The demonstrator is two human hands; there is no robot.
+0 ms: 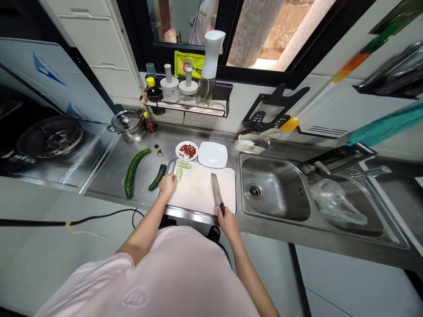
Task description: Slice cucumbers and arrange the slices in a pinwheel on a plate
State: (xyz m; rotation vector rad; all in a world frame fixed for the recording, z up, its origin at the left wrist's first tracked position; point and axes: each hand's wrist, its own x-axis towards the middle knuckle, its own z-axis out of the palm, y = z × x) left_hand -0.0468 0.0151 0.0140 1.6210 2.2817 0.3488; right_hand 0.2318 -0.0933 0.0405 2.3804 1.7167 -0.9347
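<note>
White plastic cutting board [201, 193], kitchen knife in hand
My right hand [228, 224] is closed around the kitchen knife [216, 189], with the blade over the board. My left hand [168, 185] is curled at the board's left edge; I can't tell whether it grips anything. Cucumber slices [180, 171] lie just beside it on the board, a cucumber piece [157, 177] just off the board, and a longer cucumber [134, 171] farther left.

I watch through one head-worn camera, facing forward and down past the chest [148, 273], close above both hands' fingers [170, 179] and the steel worktop [109, 185].
</note>
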